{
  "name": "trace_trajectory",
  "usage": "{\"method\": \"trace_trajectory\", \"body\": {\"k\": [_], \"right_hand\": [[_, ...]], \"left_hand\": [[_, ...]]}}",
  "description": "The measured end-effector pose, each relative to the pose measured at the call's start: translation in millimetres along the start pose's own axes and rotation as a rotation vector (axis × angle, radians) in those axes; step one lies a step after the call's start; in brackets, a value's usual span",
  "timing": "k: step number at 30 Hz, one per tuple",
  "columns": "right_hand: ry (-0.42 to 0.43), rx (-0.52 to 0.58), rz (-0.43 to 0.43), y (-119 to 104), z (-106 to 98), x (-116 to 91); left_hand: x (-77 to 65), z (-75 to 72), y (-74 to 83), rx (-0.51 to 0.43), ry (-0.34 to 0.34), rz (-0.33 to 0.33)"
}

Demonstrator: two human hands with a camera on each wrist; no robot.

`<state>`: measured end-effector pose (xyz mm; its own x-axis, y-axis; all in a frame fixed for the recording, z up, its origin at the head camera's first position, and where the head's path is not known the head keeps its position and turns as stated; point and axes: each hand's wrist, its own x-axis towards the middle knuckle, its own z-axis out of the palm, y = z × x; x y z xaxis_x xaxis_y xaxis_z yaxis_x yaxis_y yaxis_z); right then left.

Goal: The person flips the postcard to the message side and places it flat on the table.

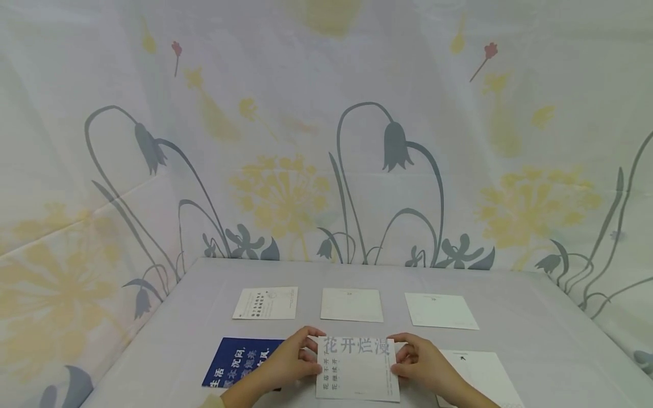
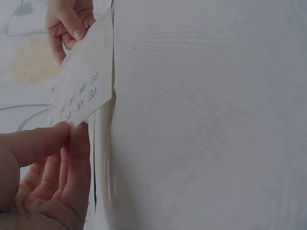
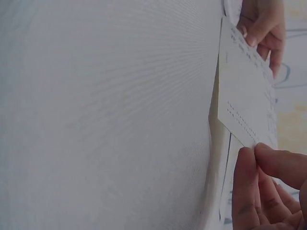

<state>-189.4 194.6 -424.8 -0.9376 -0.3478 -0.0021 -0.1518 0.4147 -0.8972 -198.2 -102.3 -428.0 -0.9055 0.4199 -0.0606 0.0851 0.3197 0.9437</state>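
A white printed card [image 1: 357, 371] with large grey characters along its top is held up by both hands, at the near middle of the table. My left hand [image 1: 288, 362] pinches its left edge between thumb and fingers; my right hand [image 1: 425, 365] pinches the right edge the same way. In the left wrist view the card [image 2: 91, 72] tilts above the table, its corner between thumb and fingertips. The right wrist view shows the card's [image 3: 244, 91] other side edge pinched likewise. A dark blue card [image 1: 240, 357] with white characters lies partly behind the left hand.
On the grey-white tabletop [image 1: 168, 317], a back row holds a white card with text [image 1: 265, 303], a nearly blank card [image 1: 352, 305] and another pale card [image 1: 441, 310]. Beside the right forearm lies one more white card [image 1: 482, 374]. A flower-patterned curtain [image 1: 306, 141] hangs behind the table.
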Motion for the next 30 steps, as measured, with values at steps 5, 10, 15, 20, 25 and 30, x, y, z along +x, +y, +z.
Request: {"method": "trace_trajectory", "body": {"k": [5, 10, 15, 20, 25, 30], "right_hand": [[-0.018, 0.036, 0.055, -1.1, -1.7, -2.3], [-0.034, 0.036, 0.075, -2.6, -2.0, -3.9], [-0.032, 0.010, 0.071, -3.5, -2.5, -3.2], [-0.032, 0.027, 0.091, -3.8, -5.8, -2.2], [-0.040, 0.132, 0.104, -2.5, -9.5, -0.5], [-0.038, 0.190, 0.096, -3.5, -11.4, 0.3]], "left_hand": [[1.1, -0.5, -3.4, -0.030, -0.005, -0.012], [-0.2, -0.7, -2.9, -0.029, 0.013, -0.028], [-1.4, -1.1, -1.7, -0.019, 0.037, -0.033], [-2.8, -3.0, -0.4, -0.027, 0.041, -0.036], [-2.9, -6.5, 2.2, -0.036, 0.041, -0.045], [-3.9, -8.7, 3.6, -0.072, 0.037, -0.053]]}}
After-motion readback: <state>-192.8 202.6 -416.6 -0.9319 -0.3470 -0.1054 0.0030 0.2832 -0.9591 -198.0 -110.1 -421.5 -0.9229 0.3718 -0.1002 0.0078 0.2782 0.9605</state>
